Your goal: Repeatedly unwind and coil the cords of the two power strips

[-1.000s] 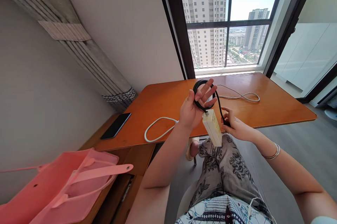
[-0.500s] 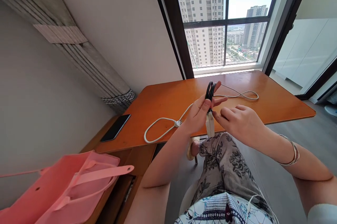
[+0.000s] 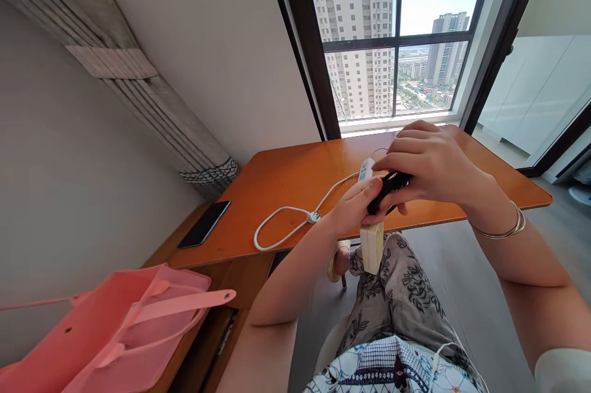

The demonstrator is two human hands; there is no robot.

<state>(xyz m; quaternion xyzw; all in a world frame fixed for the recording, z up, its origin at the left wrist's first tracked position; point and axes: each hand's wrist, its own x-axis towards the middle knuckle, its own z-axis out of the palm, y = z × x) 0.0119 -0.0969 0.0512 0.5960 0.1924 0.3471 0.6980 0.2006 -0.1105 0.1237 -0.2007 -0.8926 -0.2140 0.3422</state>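
My left hand (image 3: 355,203) is closed on a bundled black cable (image 3: 390,188), its thumb pressed along the near end. A cream-coloured rectangular block (image 3: 372,247) hangs below that hand, over the front edge of the table; whether it joins the cable is hidden by the fingers. From the right, my right hand (image 3: 427,162) curls its fingers over the other end of the bundle. Just behind the hands, partly covered, a white power strip (image 3: 366,169) lies on the table. Its white cord (image 3: 282,208) loops to the left, with a plug (image 3: 313,217) resting on it.
The orange-brown wooden table (image 3: 286,174) reaches to the window. On its left side lies a black phone (image 3: 204,224). An open pink bag (image 3: 138,319) stands at the lower left. Legs in patterned trousers (image 3: 392,294) are below the front edge.
My right hand has risen over the black cable and now grips it. The cable bundle has tipped from upright to slanting right. The cream block shows larger and lower, and the power strip is now visible.
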